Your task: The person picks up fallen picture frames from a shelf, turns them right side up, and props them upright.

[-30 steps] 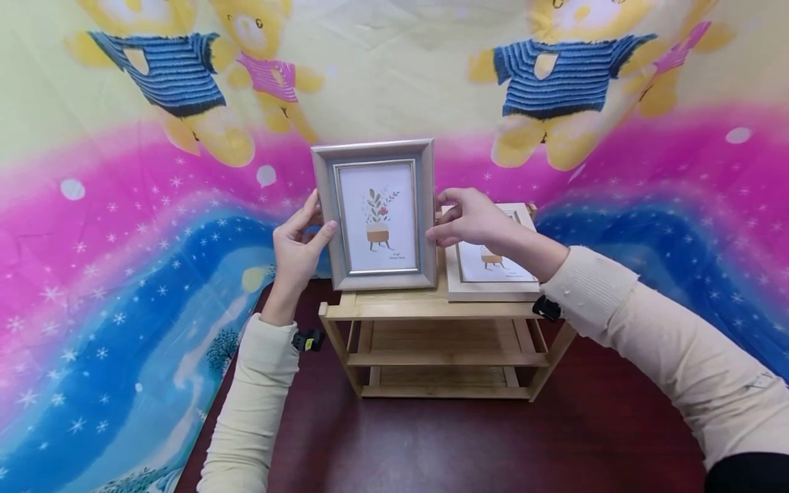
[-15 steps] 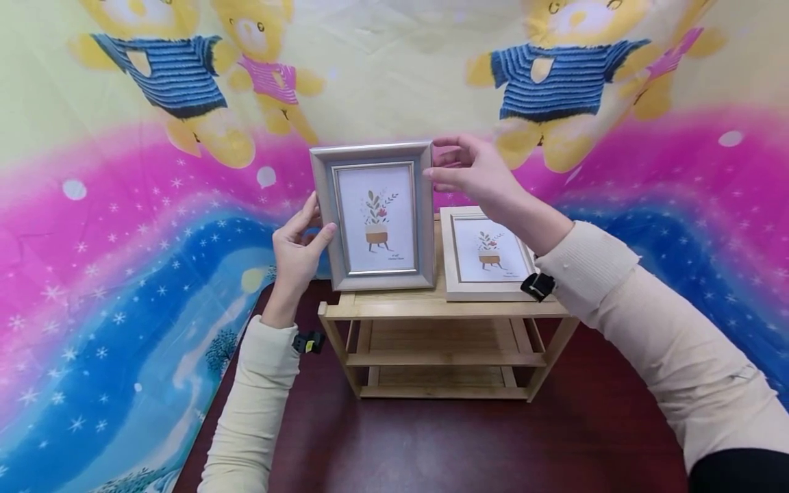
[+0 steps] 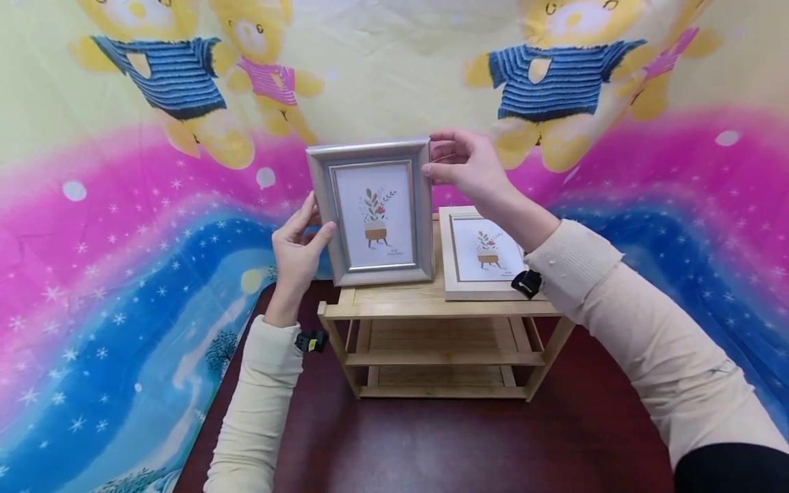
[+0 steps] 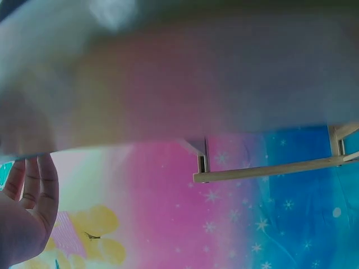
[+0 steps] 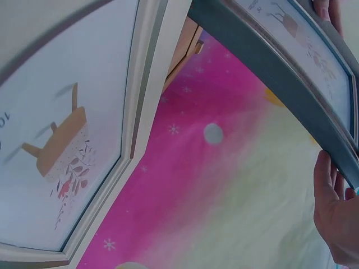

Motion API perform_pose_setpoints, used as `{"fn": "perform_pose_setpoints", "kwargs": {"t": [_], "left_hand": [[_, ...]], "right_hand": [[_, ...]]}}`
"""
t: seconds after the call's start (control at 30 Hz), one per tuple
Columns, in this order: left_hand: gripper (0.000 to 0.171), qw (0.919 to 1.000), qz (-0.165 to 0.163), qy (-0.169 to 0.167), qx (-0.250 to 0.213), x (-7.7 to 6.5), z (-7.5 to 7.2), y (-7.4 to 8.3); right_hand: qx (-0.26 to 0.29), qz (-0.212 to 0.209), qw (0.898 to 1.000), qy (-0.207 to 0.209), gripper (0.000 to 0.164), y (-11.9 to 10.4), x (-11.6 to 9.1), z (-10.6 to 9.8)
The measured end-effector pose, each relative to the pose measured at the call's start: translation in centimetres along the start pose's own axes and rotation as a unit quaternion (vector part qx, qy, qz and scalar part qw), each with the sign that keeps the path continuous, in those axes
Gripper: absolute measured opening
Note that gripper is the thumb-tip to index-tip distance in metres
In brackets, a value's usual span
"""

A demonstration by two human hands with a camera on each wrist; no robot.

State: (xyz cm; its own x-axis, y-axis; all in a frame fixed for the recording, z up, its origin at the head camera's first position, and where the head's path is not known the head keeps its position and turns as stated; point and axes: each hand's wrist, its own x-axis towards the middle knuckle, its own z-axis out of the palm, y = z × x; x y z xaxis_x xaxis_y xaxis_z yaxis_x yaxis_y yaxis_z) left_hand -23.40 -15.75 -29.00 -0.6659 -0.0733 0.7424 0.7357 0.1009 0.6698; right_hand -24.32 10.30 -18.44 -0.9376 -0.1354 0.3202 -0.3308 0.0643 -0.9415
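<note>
A silvery grey picture frame (image 3: 424,219) with a plant print stands nearly upright over the left part of a wooden rack's top (image 3: 394,301). My left hand (image 3: 298,239) grips its left edge, thumb on the front and fingers behind. Up at the top right corner, my right hand (image 3: 471,164) pinches the side edge with the thumb in front. In the right wrist view, the right hand (image 5: 336,213) holds the frame's corner. A cream picture frame (image 3: 451,263) lies face up on the rack, to the right. The frame's near side blurs most of the left wrist view.
The rack has lower shelves (image 3: 444,339) under its top and stands on a dark red table (image 3: 431,445). Behind and at the sides hangs a printed cloth (image 3: 382,75) with bears and snowflakes. The right forearm passes over the cream frame's right side.
My right hand has risen from the middle of the grey frame's right edge to its top corner. The frame has shifted slightly left and its bottom edge slightly up. The left hand keeps its grip.
</note>
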Motion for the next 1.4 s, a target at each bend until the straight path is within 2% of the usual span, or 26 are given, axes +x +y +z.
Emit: {"fn": "perform_pose_setpoints", "kwargs": {"t": [0.13,0.27,0.43,0.5,0.73,0.87,0.97,1.1,1.23,1.4], "left_hand": [[0.049,0.9998,0.014,0.002,0.011,-0.2,0.1,0.1],[0.051,0.9989,0.032,0.003,0.035,-0.6,0.2,0.9],[0.051,0.9965,0.062,0.004,0.056,-1.0,0.6,2.5],[0.051,0.9954,0.073,0.007,0.061,-1.1,0.6,2.7],[0.054,0.9922,0.100,0.006,0.073,-1.7,0.2,1.4],[0.055,0.9891,0.114,0.001,0.093,-2.1,0.3,1.6],[0.054,0.9880,0.124,0.006,0.092,-2.4,0.5,1.8],[0.052,0.9870,0.133,0.015,0.088,-2.6,0.8,1.9],[0.052,0.9856,0.143,0.024,0.088,-2.7,1.0,2.0],[0.057,0.9811,0.171,0.032,0.085,-2.8,1.1,1.9]], "right_hand": [[0.010,-0.028,1.000,-0.001,0.042,0.3,0.2,0.1],[-0.007,-0.051,0.999,-0.005,0.042,0.5,0.3,0.2],[-0.040,-0.051,0.998,-0.007,0.043,0.4,0.6,0.3],[-0.050,-0.048,0.998,-0.010,0.043,0.4,0.7,0.3],[-0.066,-0.046,0.997,-0.021,0.045,0.2,1.1,0.6],[-0.056,-0.047,0.997,-0.024,0.047,0.2,1.3,0.7],[-0.059,-0.065,0.996,-0.030,0.049,0.1,1.2,0.7],[-0.112,-0.106,0.987,-0.045,0.047,-0.1,0.7,0.7],[-0.180,-0.146,0.971,-0.060,0.047,-0.1,0.4,1.0],[-0.210,-0.170,0.959,-0.083,0.057,0.0,0.1,1.5]]}}
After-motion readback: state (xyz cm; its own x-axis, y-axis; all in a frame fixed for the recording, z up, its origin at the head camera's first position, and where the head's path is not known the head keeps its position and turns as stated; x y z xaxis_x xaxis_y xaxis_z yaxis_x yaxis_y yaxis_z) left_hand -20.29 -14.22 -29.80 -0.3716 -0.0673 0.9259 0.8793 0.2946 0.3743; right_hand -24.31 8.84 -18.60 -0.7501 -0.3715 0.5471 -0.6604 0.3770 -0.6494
